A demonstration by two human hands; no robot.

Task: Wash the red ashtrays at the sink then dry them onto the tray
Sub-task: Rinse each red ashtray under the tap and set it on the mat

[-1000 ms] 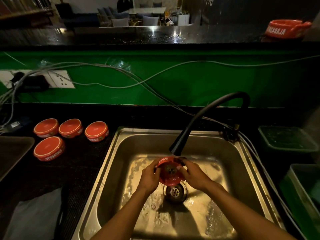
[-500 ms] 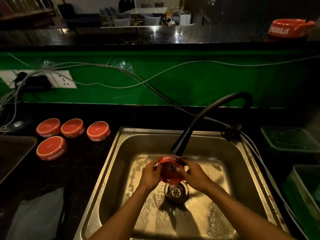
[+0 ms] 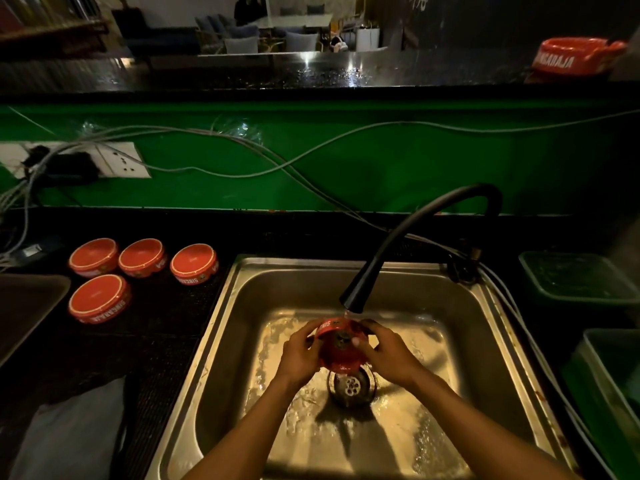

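Over the steel sink (image 3: pixel 242 306) I hold a red ashtray (image 3: pixel 341 348) tilted on edge under the running black faucet (image 3: pixel 353 299). My left hand (image 3: pixel 299 355) grips its left rim and my right hand (image 3: pixel 384 355) grips its right side, thumb on the face. Water runs off it toward the drain (image 3: pixel 351 388). Several more red ashtrays sit on the dark counter at left, among them a front ashtray (image 3: pixel 98 299) and a back ashtray (image 3: pixel 194 263). A dark tray (image 3: pixel 24 306) lies at the far left edge.
A grey cloth (image 3: pixel 72 434) lies on the counter at front left. Cables (image 3: pixel 242 147) hang along the green wall from a socket (image 3: pixel 117 164). Green plastic bins (image 3: pixel 581 278) stand right of the sink. Another red ashtray (image 3: pixel 578 57) sits on the upper ledge.
Both hands have turned the ashtray under the stream, tipping it more upright, so its lettered rim now faces up. The ashtrays on the counter have not moved.
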